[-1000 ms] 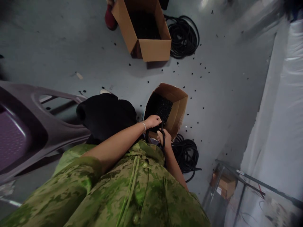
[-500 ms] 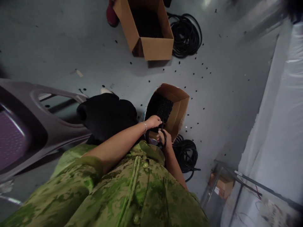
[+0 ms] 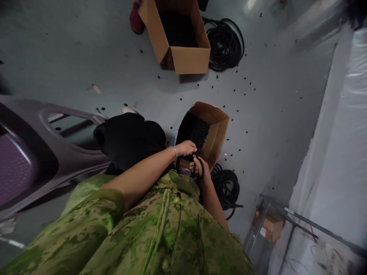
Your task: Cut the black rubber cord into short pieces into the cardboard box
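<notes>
Over the near end of an open cardboard box point(image 3: 219, 126), both my hands work close together. My left hand point(image 3: 185, 148) is closed in a pinch on a black hose point(image 3: 178, 165), which hangs in a curve below the wrist. A pair of black-handled scissors point(image 3: 203, 169) sits in my right hand point(image 3: 205, 168), with its fingers through the handle loops. The blades point toward the left fingertips; their dark tips are hard to make out. Many small black pieces point(image 3: 197, 130) fill part of the box.
A larger cardboard box point(image 3: 190, 60) with dark contents stands ahead, beside a coil of black hose point(image 3: 225, 46). Another hose coil point(image 3: 228, 187) lies right of my box. Small black bits dot the grey floor. A purple-seated plastic chair point(image 3: 43, 152) is at left, a metal frame point(image 3: 309, 221) at right.
The scissor handles have spread apart and my right hand has shifted slightly right. My left hand stays almost in place, still pinching.
</notes>
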Demonstrator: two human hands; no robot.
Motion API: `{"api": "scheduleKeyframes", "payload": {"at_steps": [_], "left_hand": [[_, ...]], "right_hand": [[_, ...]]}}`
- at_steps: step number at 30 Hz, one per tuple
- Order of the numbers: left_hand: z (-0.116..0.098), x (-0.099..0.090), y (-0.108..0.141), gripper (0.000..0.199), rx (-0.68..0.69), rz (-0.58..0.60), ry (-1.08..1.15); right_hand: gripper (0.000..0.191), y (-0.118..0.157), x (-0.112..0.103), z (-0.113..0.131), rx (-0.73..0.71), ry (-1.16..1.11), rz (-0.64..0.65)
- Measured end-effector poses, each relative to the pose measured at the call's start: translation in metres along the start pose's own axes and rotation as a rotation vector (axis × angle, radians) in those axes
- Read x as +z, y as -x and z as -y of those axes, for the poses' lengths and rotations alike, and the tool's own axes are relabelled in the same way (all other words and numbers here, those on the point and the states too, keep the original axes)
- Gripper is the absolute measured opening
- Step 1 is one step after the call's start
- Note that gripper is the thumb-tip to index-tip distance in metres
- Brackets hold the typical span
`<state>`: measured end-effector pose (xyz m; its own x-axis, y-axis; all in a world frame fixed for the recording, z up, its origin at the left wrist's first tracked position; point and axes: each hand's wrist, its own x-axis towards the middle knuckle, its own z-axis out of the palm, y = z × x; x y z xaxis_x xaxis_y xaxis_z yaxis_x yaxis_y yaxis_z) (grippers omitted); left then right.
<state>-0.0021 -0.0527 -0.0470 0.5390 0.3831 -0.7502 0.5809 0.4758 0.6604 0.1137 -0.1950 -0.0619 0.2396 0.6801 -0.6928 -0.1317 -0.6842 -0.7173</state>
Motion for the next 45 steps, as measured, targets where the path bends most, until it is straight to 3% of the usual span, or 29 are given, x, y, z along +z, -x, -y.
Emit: {"api": "scheduleKeyframes", "payload": {"at_steps": [12,16,20,36,45], "left_hand": [[0.001,0.004,-0.001,0.023,-0.066,-0.005,0.012],[-0.003,0.000,0.003,0.026,-0.074,0.053,0.177],[-0.005,-0.002,0.003,0.029,-0.095,0.038,0.268],[-0.008,-0.001,0.002,0.035,-0.118,0.013,0.293],[-0.008,-0.001,0.001,0.035,-0.131,0.024,0.290]], "right_hand": [[0.063,-0.012,0.005,-0.019,-0.085,0.039,0.005],[0.066,-0.008,0.005,-0.018,-0.104,0.070,0.011],[0.066,-0.006,0.008,-0.014,-0.101,0.105,-0.001],[0.067,0.003,0.015,-0.015,-0.102,0.071,0.041],[0.066,0.007,0.017,-0.012,-0.157,0.208,0.031]]}}
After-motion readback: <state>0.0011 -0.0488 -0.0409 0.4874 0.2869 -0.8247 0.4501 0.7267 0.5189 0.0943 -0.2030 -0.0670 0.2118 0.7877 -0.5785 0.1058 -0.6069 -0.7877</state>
